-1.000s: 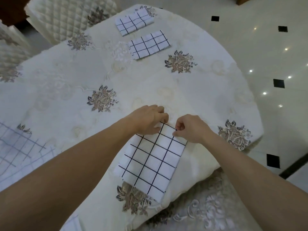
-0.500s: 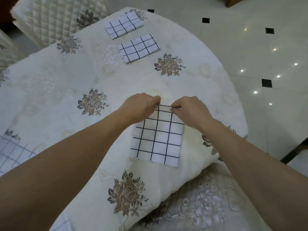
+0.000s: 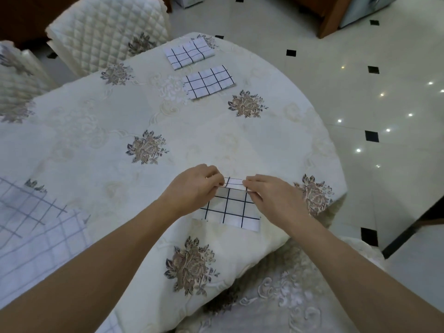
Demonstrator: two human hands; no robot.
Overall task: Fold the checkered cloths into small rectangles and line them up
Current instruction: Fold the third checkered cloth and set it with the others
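2 hands on 1 checkered cloth (image 3: 230, 210) near the table (image 3: 96, 140) edge at 5 o'clock: left hand (image 3: 194, 188) and right hand (image 3: 271, 198) each pinch its far edge, turned up. Toward 12 o'clock lie 2 finished rectangles, the near folded cloth (image 3: 209, 81) and the far folded cloth (image 3: 189, 54), just apart. Loose cloths (image 3: 36, 224) sprawl at 8 o'clock, count unclear.

Before you, a white checkered cloth (image 3: 230, 210) with black grid lines lies part-folded on the desk (image 3: 216, 140), its far edge lifted. At the far side, a first folded rectangle (image 3: 189, 54) lies beyond a second folded rectangle (image 3: 209, 81). Unfolded cloths (image 3: 36, 227) lie spread at your left.
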